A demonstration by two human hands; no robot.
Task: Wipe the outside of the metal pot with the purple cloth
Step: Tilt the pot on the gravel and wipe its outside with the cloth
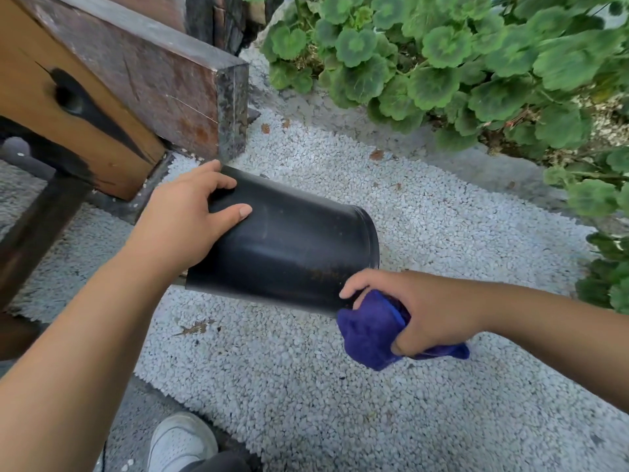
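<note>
Head view, single frame.

Pot (289, 247): one. Dark metal, cylindrical, lying on its side in mid-air above the gravel (340, 403). Long axis running from upper left to lower right. Wider end toward the left hand, stepped end toward the right. Faint rusty speckling along the lower side.

Left hand (190, 216): one. Closed on the upper-left end of the pot, thumb laid flat across the wall, fingers curled over the edge; carrying the pot's weight.

Right hand (418, 311): one. Closed round the cloth (371, 338), fingertips reaching up to the pot's lower right end; whether touching or just shy, cannot tell.

Cloth: one. Purple, bunched, hanging below and left of the right hand, its top edge meeting the pot's lower right corner.

Governing relation: pot lying up and to the left of the cloth hand, so wiping likely to run along the long axis toward the left hand. Right hand nearer the unwiped speckled side; left hand placed to turn the pot. Judged as mid-wipe or just starting; progress not readable from the surface.

Surroundings: one wooden bench (102, 97), upper left, well apart from the cloth. One white shoe (180, 441), bottom edge. Leafy plants (442, 56), upper right, uncounted.
</note>
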